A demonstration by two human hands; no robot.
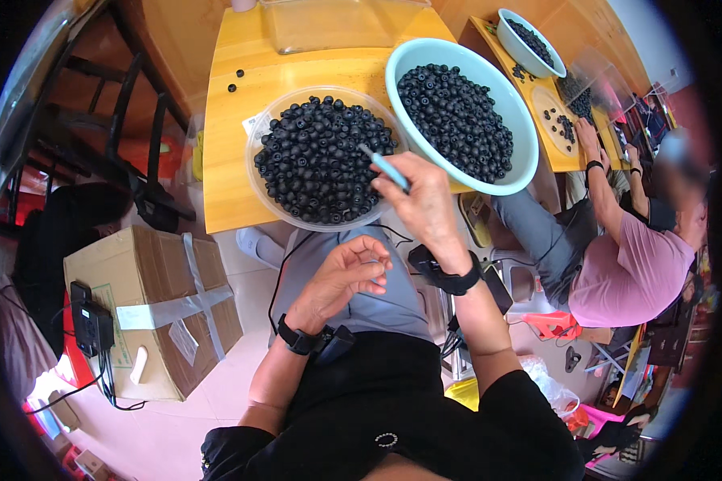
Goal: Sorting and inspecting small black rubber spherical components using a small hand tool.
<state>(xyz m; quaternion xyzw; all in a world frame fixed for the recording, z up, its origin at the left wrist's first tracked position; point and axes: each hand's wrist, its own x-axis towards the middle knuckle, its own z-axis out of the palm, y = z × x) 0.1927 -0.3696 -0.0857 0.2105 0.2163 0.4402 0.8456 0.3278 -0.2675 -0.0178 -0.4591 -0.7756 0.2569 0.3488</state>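
Observation:
My right hand [421, 200] grips a small tool with a light blue handle [391, 172]; its narrow grey tip points toward the beads, its exact kind unclear. The tool is over the right edge of a clear round tray [257, 180] heaped with black round bead-like pieces [321, 156], some showing a hole. Below the tray's near edge, above my lap, my left hand [349, 276] has its fingers curled together and the thumb close to them. What it pinches, if anything, is too small to make out. A light blue basin [528, 164] full of the same black pieces stands right of the tray.
Both containers rest on a yellow wooden table [225, 152], with a clear plastic box [337, 28] at its far side. A cardboard box [156, 305] stands on the floor to the left. At right, a person in pink [630, 268] works beside another basin [529, 44].

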